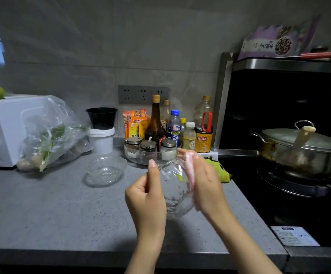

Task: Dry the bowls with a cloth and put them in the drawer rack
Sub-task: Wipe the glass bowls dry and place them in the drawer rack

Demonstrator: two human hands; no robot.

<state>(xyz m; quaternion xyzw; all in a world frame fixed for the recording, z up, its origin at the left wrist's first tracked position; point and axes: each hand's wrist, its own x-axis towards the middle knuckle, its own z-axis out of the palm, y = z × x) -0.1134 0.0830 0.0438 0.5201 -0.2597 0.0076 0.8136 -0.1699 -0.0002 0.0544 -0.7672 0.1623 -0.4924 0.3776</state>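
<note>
In the lower middle of the frame, a clear ribbed glass bowl [175, 194] is held tilted in the air above the speckled grey counter [61, 210]. The left hand [146, 196] pinches the bowl's left rim, thumb pointing up along the edge and the other fingers curled. The right hand [206, 182] has its fingers folded round a pink-and-white cloth [190, 172], which is pressed against the bowl's right rim; this part is blurred. A second clear glass bowl [105, 172] sits upright on the counter, left of centre and well apart from both hands. A yellow-green rag [223, 172] lies just behind the right hand.
</note>
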